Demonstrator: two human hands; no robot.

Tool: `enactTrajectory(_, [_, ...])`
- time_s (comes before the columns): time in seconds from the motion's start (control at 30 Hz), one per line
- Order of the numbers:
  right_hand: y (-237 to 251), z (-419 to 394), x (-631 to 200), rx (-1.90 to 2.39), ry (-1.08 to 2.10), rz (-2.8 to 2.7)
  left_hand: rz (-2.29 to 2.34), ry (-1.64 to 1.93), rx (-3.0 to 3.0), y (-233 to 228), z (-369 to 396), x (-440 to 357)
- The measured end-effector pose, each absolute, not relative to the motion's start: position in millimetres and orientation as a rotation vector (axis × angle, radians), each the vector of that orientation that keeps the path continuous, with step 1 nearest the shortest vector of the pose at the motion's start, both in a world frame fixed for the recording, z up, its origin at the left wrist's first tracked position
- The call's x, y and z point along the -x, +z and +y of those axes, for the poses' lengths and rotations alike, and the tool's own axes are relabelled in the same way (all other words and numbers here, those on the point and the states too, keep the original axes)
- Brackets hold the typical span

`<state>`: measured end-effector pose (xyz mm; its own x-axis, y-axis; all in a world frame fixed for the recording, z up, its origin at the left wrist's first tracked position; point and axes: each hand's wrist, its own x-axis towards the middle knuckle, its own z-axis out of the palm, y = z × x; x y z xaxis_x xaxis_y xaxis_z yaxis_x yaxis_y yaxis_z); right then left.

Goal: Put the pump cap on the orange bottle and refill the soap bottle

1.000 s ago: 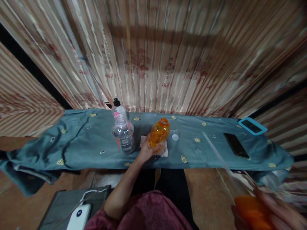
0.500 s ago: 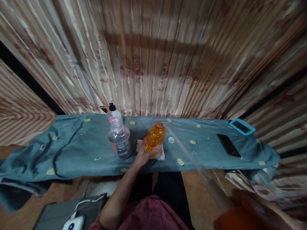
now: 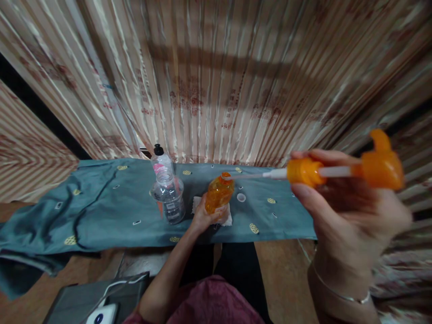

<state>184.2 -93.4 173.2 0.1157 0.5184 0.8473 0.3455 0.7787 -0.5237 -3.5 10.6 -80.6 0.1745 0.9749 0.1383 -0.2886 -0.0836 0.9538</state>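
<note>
My left hand (image 3: 203, 217) is closed round the lower part of an orange see-through bottle (image 3: 218, 194), which leans a little to the right with its mouth uncapped. My right hand (image 3: 347, 211), raised at the right, pinches the collar of an orange pump dispenser top (image 3: 305, 172). The pump's nozzle head points away to the right, and its long clear tube reaches left to the bottle's mouth. Whether the tube tip is inside the mouth or just in front of it, I cannot tell. Under the bottle lies a white cloth (image 3: 228, 221).
Left of the orange bottle stand a clear plastic bottle (image 3: 173, 209) and, behind it, a bottle with a black cap (image 3: 158, 150). A small white round disc (image 3: 240, 197) lies on the green tablecloth (image 3: 111, 211). A white device with a cable (image 3: 103, 314) is at lower left.
My right hand has risen from the lower right corner with the pump, turning its tube from slanted to nearly level. My left hand and the bottle have barely moved.
</note>
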Motion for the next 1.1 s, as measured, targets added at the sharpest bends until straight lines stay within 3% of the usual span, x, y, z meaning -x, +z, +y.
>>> enactTrajectory(0.13, [177.6,-33.1,-182.6,0.707,0.54,-1.517,0.807,1.272,-1.176,-78.1,9.6,4.0])
enactTrajectory(0.4, [120.6,23.3,-184.9,0.82,0.989,-1.643,0.866,1.264,-1.214,-80.4,9.4,4.8])
enactTrajectory(1.1, [100.8,41.7,-182.4,0.903,1.072,-1.866,0.821,1.255,-1.171,-80.7,7.7,3.8])
